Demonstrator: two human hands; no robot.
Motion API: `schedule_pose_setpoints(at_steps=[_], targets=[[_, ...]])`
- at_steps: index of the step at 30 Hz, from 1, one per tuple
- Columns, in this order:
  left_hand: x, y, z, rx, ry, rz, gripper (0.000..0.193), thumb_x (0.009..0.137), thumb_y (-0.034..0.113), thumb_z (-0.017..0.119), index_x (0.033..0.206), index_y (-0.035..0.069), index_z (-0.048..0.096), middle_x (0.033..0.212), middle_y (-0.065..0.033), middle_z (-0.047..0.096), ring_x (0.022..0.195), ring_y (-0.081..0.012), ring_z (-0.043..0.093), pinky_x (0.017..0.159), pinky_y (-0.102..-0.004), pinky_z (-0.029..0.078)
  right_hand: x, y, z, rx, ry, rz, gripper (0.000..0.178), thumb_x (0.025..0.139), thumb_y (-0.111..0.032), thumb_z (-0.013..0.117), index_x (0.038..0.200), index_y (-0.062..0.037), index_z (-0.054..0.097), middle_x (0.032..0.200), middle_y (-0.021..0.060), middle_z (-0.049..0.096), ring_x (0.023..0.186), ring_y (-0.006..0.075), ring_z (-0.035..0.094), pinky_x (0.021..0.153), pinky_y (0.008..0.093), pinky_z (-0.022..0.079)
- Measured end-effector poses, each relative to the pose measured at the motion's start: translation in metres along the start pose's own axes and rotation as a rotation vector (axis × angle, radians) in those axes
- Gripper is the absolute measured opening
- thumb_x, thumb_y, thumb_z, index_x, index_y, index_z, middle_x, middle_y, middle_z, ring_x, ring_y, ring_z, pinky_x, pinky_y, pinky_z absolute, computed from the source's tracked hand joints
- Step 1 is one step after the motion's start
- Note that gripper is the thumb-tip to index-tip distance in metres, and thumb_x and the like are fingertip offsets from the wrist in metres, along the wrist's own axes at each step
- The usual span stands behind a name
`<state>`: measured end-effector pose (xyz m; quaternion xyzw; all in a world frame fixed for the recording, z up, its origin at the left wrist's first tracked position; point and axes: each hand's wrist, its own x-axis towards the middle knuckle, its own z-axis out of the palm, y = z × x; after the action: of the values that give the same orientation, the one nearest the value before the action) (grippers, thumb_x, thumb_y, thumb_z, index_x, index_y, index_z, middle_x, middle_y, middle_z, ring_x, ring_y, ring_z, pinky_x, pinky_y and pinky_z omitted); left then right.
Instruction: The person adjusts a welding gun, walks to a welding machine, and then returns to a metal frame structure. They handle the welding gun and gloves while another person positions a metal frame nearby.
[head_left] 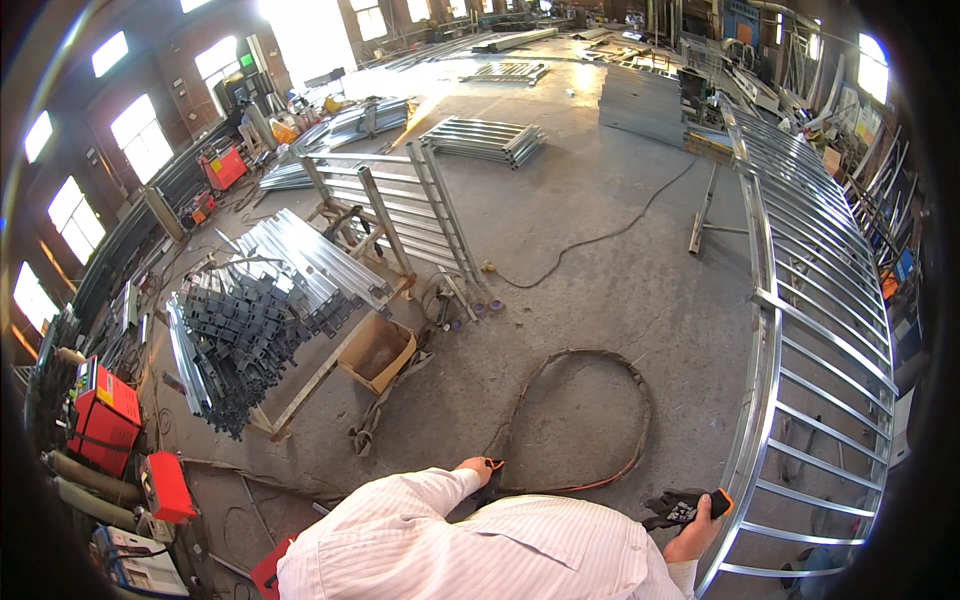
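My right hand (690,538) is closed on the orange-edged cuff of a black work glove (682,508), whose fingers point left, beside the metal frame. In front of my body, my left hand (474,468) is closed on a black piece with an orange edge (493,464), which looks like the cuff of a matching glove. Most of that piece is hidden by the hand and sleeve. A looped cable (645,400) lies on the floor just beyond my hands. To my right stretches a long barred metal frame (765,380), raised off the floor on supports.
At left lie stacked metal profiles (240,330), beside a cardboard box (378,352) and an upright railing panel (385,200). Red machine cases (105,415) stand at the far left. A thin hose (590,245) crosses the concrete floor. Flat barred panels (485,138) are piled farther back.
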<state>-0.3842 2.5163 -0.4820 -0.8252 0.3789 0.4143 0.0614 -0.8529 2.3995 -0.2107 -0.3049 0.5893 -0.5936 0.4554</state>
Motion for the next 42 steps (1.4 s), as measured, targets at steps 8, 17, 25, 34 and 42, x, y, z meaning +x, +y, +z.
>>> schedule_pose_setpoints(at_steps=[8, 17, 25, 34, 42], targets=[[-0.011, 0.004, -0.016, 0.180, -0.048, 0.066, 0.047, 0.113, 0.025, 0.043, 0.149, 0.002, 0.063, 0.156, -0.0197, 0.059, 0.139, -0.0390, 0.061, 0.114, -0.0454, 0.052, 0.001, 0.008, -0.003, -0.008, -0.004, -0.012, 0.031, 0.103, -0.027, 0.072, 0.119, -0.0023, 0.062, 0.100, 0.0029, 0.064, 0.086, 0.0155, 0.065, 0.081, 0.0342, 0.056], [-0.023, 0.019, -0.031, -0.015, 0.008, 0.022, 0.049, 0.109, 0.033, 0.050, 0.142, 0.002, 0.066, 0.146, -0.0239, 0.066, 0.137, -0.0362, 0.063, 0.111, -0.0465, 0.053, -0.008, 0.004, -0.006, -0.023, -0.027, -0.023, 0.033, 0.103, -0.029, 0.072, 0.117, -0.0007, 0.062, 0.100, 0.0040, 0.064, 0.086, 0.0161, 0.065, 0.079, 0.0336, 0.055], [-0.021, 0.026, -0.030, 0.065, 0.000, 0.041, 0.051, 0.110, 0.034, 0.050, 0.146, 0.001, 0.064, 0.149, -0.0215, 0.065, 0.139, -0.0364, 0.062, 0.113, -0.0443, 0.051, -0.004, 0.012, -0.013, -0.063, 0.000, -0.065, 0.034, 0.102, -0.029, 0.073, 0.118, -0.0005, 0.062, 0.100, 0.0040, 0.063, 0.087, 0.0161, 0.063, 0.081, 0.0336, 0.055], [-0.010, 0.022, -0.023, -0.066, -0.058, -0.045, 0.051, 0.108, 0.031, 0.050, 0.149, 0.003, 0.062, 0.156, -0.0197, 0.060, 0.144, -0.0373, 0.058, 0.116, -0.0479, 0.049, -0.002, 0.018, -0.015, -0.016, 0.009, -0.053, 0.034, 0.102, -0.028, 0.073, 0.120, -0.0004, 0.063, 0.103, 0.0047, 0.065, 0.086, 0.0165, 0.063, 0.081, 0.0338, 0.055], [-0.020, 0.019, -0.024, -0.034, -0.033, 0.009, 0.052, 0.109, 0.033, 0.049, 0.148, 0.002, 0.063, 0.154, -0.0219, 0.061, 0.142, -0.0371, 0.059, 0.116, -0.0458, 0.049, -0.006, 0.018, -0.011, -0.089, 0.052, -0.066, 0.032, 0.101, -0.025, 0.073, 0.118, 0.0012, 0.063, 0.102, 0.0052, 0.065, 0.086, 0.0173, 0.063, 0.081, 0.0344, 0.054]])
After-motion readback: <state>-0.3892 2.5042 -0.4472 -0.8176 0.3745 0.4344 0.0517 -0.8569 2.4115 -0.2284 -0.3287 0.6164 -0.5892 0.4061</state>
